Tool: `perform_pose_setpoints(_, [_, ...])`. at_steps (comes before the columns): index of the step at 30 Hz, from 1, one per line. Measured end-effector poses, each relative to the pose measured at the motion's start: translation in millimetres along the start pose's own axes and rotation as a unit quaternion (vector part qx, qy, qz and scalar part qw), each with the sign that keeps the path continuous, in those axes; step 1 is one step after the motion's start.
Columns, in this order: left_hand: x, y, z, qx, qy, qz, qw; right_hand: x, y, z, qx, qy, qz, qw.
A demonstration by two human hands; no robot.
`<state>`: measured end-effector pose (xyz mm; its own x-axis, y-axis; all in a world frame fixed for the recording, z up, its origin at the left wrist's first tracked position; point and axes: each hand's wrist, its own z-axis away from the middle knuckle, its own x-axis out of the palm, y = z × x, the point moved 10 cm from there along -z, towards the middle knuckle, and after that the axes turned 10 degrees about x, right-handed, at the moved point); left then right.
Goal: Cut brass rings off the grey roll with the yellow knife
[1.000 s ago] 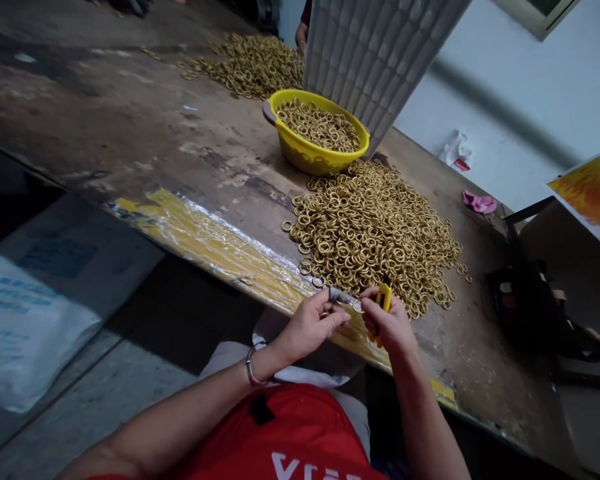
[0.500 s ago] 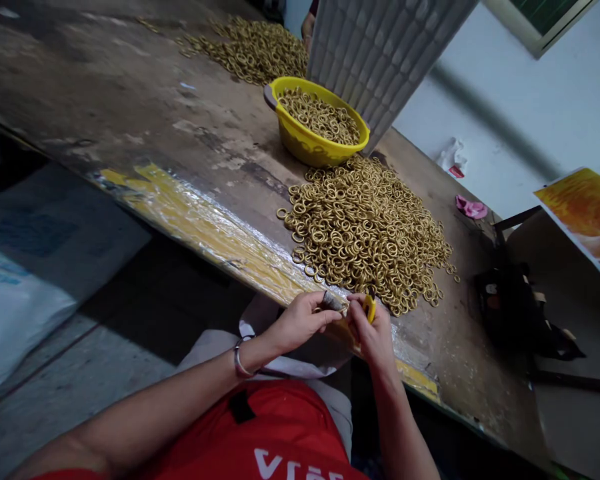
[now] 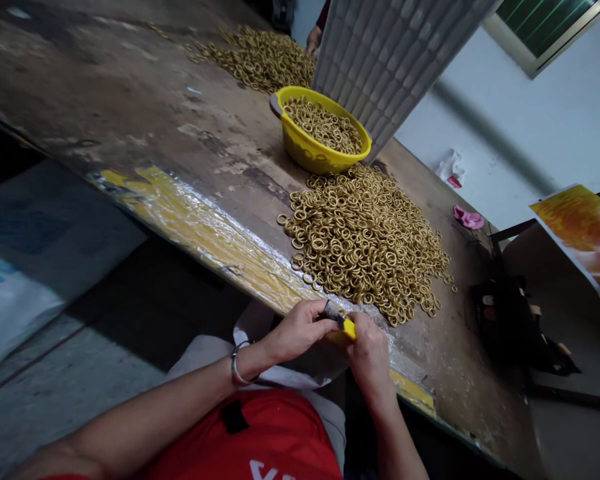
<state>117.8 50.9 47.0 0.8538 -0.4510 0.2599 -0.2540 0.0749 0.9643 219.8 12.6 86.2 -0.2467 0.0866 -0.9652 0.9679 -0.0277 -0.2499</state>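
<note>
At the table's near edge my left hand [image 3: 307, 325] is closed in a pinch, its forefinger covered by a grey wrap [image 3: 333, 310]. A small glint of gold, apparently a ring, shows at its fingertips, mostly hidden. My right hand [image 3: 371, 347] is closed around a yellow utility knife [image 3: 349, 329], whose dark front end points left and meets the left fingertips. Just beyond both hands spreads a heap of gold rings [image 3: 365, 240]. A yellow basin [image 3: 313, 155] full of similar rings stands behind that heap.
A tall grey ribbed panel [image 3: 380, 67] rises behind the basin. Beside it are another ring heap [image 3: 267, 60] and another person's hand [image 3: 313, 40]. Yellow tape [image 3: 195, 227] covers the table edge. A pink cloth [image 3: 469, 218] and black bag [image 3: 515, 327] lie to the right.
The yellow knife has swung from upright in my right hand to pointing left, against the left fingertips. My right hand has turned knuckles up. The view has shifted slightly.
</note>
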Motion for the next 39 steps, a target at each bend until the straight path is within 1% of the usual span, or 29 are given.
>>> perform_pose_setpoints(2, [0.0, 8, 2, 0.002, -0.008, 0.019, 1.0, -2, 5, -5, -0.005, 0.018, 0.024, 1.0])
perform_pose_setpoints(4, [3.5, 13, 8, -0.012, -0.035, 0.047, 0.998, -4, 22, -12, 0.034, 0.039, 0.063, 0.997])
perform_pose_setpoints(6, [10.0, 13, 18, -0.04, -0.077, 0.077, 0.993, -9, 40, -20, 0.083, 0.065, 0.087, 0.991])
perform_pose_setpoints(7, [12.2, 11, 23, -0.055, -0.09, 0.093, 0.99, -12, 43, -23, 0.086, 0.075, 0.082, 0.99])
perform_pose_setpoints(8, [11.8, 9, 26, -0.065, -0.088, 0.114, 0.987, -12, 41, -26, 0.073, 0.078, 0.065, 0.992])
perform_pose_setpoints(10, [4.0, 4, 27, -0.075, -0.043, 0.165, 0.983, -9, 26, -33, 0.027, 0.068, 0.028, 0.997])
perform_pose_setpoints(12, [-5.7, -2, 25, -0.074, 0.011, 0.211, 0.975, -1, 8, -39, -0.003, 0.043, 0.031, 0.999])
perform_pose_setpoints(13, [-8.8, -3, 23, -0.073, 0.026, 0.229, 0.97, 5, 2, -43, -0.005, 0.029, 0.051, 0.998])
perform_pose_setpoints(15, [-10.8, -2, 21, -0.068, 0.027, 0.254, 0.964, 13, -4, -49, 0.005, 0.007, 0.099, 0.995])
perform_pose_setpoints(17, [-11.5, 1, 19, -0.067, 0.015, 0.279, 0.958, 16, -4, -54, 0.012, -0.005, 0.109, 0.994])
perform_pose_setpoints(19, [-12.1, 2, 20, -0.076, 0.007, 0.304, 0.95, 12, 0, -55, 0.012, -0.006, 0.053, 0.998])
perform_pose_setpoints(21, [-11.4, 1, 19, -0.087, 0.0, 0.317, 0.944, 5, 6, -52, 0.017, -0.009, -0.056, 0.998])
perform_pose_setpoints(22, [-10.7, -1, 19, -0.093, -0.003, 0.313, 0.945, 3, 11, -50, 0.028, -0.02, -0.117, 0.993])
perform_pose_setpoints(24, [-12.4, -6, 16, -0.097, 0.01, 0.273, 0.957, 4, 17, -45, 0.054, -0.058, -0.221, 0.972])
perform_pose_setpoints(26, [-19.3, -10, 13, -0.083, 0.046, 0.198, 0.976, 5, 16, -38, 0.064, -0.093, -0.28, 0.953])
perform_pose_setpoints(28, [-24.4, -8, 10, -0.058, 0.071, 0.127, 0.988, 2, 7, -33, 0.05, -0.112, -0.299, 0.946])
perform_pose_setpoints(29, [-23.6, -7, 8, -0.05, 0.067, 0.101, 0.991, 0, 2, -31, 0.039, -0.116, -0.301, 0.946])
perform_pose_setpoints(31, [-18.1, -5, 6, -0.048, 0.037, 0.065, 0.996, -4, -6, -27, 0.019, -0.12, -0.307, 0.944])
perform_pose_setpoints(33, [-12.3, -6, 5, -0.056, 0.005, 0.05, 0.997, -8, -11, -26, 0.01, -0.111, -0.321, 0.94])
perform_pose_setpoints(35, [-8.5, -8, 6, -0.07, -0.015, 0.067, 0.995, -10, -10, -25, 0.016, -0.097, -0.337, 0.936])
perform_pose_setpoints(39, [1.5, -16, 12, -0.113, -0.039, 0.177, 0.977, -15, -5, -22, 0.038, -0.059, -0.366, 0.928])
